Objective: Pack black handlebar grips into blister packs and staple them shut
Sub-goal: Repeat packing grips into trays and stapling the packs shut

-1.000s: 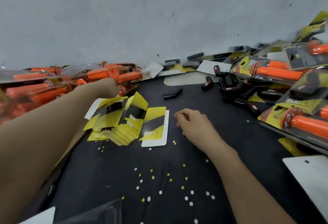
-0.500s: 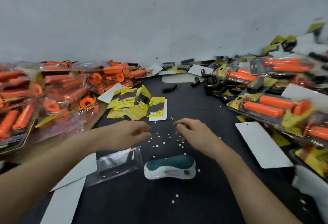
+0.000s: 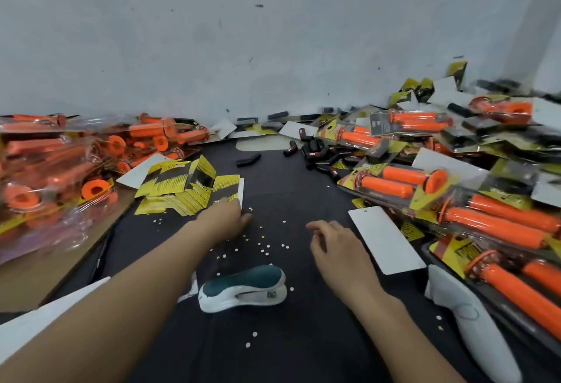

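Touching the near corner of a fanned stack of yellow-and-black printed cards, the left hand lies stretched forward over the black table. Its fingertips are blurred, so I cannot tell whether they pinch the top card or only rest on it. The right hand sits low over the table, apart from everything, fingers loosely curled and holding nothing. Between the two forearms, nearer the person, lies a white-and-teal stapler, untouched. The black handlebar grips lie in a loose heap at the far side of the table, with one stray grip just left of the heap. They look like light, soft rubber tubes, probably a little tacky, and best taken around the middle of the barrel. A blank white card lies just right of the right hand. Sealed packs of orange grips are piled on both sides.
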